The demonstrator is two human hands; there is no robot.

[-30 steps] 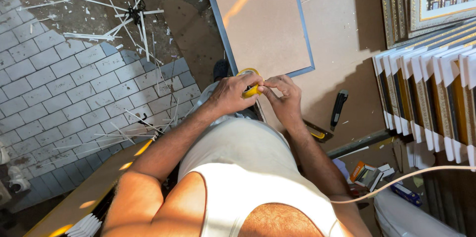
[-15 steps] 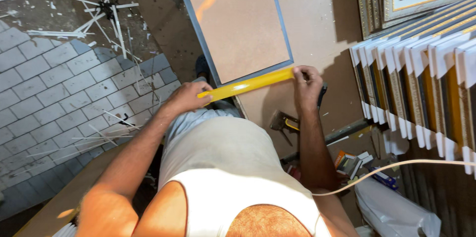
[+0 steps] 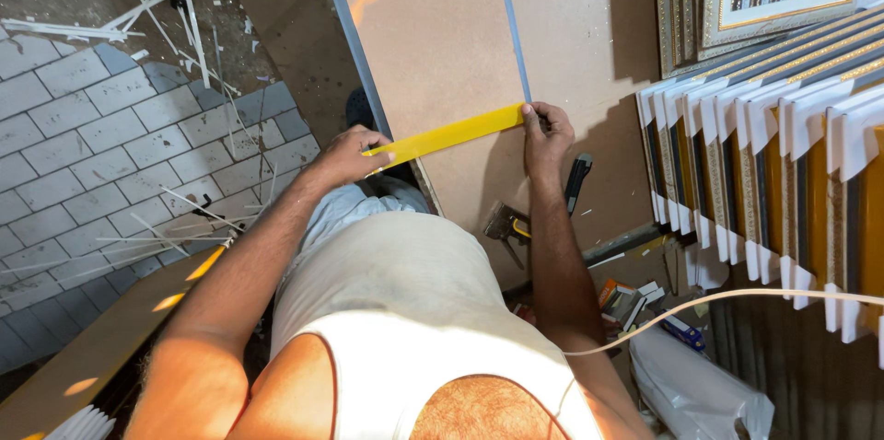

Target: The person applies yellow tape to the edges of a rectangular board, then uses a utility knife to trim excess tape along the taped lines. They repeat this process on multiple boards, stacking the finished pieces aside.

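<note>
A yellow tape measure blade is stretched across the lower part of a brown backing board edged with blue-grey strips. My left hand grips the tape's case end at the board's left edge. My right hand pinches the tape's other end against the board's right blue edge strip. The case itself is hidden inside my left fist.
A staple gun and a black utility knife lie on the work surface near my right arm. Stacked picture frame mouldings stand at the right. A white cable crosses below them. Wood offcuts litter the tiled floor at left.
The tape went from bunched between both hands to pulled out across the board. My hands moved apart and the view shifted closer to the board.
</note>
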